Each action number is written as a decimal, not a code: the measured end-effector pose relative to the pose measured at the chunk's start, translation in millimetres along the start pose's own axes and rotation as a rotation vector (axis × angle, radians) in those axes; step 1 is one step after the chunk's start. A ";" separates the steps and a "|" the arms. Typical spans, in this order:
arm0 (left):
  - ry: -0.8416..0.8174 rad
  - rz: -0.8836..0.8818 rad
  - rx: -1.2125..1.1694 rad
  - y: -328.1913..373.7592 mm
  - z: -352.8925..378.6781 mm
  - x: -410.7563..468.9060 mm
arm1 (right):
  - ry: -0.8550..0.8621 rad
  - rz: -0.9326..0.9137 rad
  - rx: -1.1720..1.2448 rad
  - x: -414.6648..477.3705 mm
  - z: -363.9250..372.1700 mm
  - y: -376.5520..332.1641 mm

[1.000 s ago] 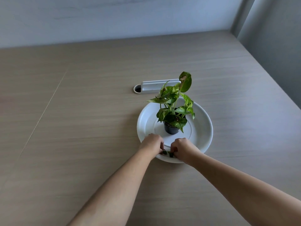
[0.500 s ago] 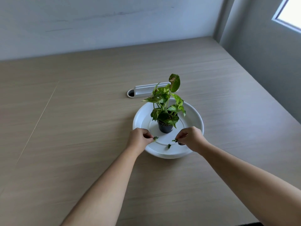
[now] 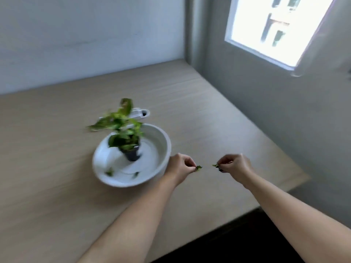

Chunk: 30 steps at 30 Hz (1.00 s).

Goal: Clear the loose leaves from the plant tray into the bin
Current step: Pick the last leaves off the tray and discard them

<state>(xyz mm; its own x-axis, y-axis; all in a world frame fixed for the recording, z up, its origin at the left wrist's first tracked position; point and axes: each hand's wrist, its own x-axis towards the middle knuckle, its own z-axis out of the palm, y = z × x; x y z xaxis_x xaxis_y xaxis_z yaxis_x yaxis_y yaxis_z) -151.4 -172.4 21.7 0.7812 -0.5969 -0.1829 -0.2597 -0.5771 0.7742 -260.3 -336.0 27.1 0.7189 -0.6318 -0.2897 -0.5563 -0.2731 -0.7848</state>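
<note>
A round white plant tray (image 3: 163,141) sits on the wooden table, blurred by motion, with a small potted green plant (image 3: 131,154) standing in its middle. Two loose leaves (image 3: 109,172) lie in the tray's near part. My left hand (image 3: 181,168) is just right of the tray and pinches a small green leaf (image 3: 198,167). My right hand (image 3: 234,166) hovers further right above the table, pinching another leaf piece (image 3: 215,165). No bin is in view.
A white cable grommet strip (image 3: 140,112) lies behind the tray. The wooden table (image 3: 218,114) ends at a grey wall on the right, with its near right corner by a dark gap (image 3: 247,236). A bright window (image 3: 275,29) is above.
Both hands lifted out of the tray and moved right, each carrying a leaf. The view swung to the right, so the tray now lies left of the hands.
</note>
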 end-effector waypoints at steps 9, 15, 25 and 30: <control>-0.404 0.393 0.165 216.5 268.0 -35.6 | 0.453 0.299 0.089 -105.1 -263.7 218.7; -0.724 0.528 0.280 270.7 417.2 -81.7 | 0.575 0.620 0.125 -182.9 -310.5 349.9; -1.008 0.319 0.624 140.6 537.1 -65.0 | 0.467 0.950 0.229 -204.3 -221.0 497.3; -1.058 0.237 0.627 112.5 572.0 -54.9 | 0.557 0.953 0.270 -176.6 -199.3 533.8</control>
<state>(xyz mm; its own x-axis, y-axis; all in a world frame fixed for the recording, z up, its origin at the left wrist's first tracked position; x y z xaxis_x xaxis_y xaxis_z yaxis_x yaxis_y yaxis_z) -548.2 -523.3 -227.7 -0.0845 -0.7092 -0.6999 -0.7839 -0.3863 0.4861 -767.3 -514.8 -231.5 -0.2713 -0.7516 -0.6013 -0.6210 0.6139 -0.4872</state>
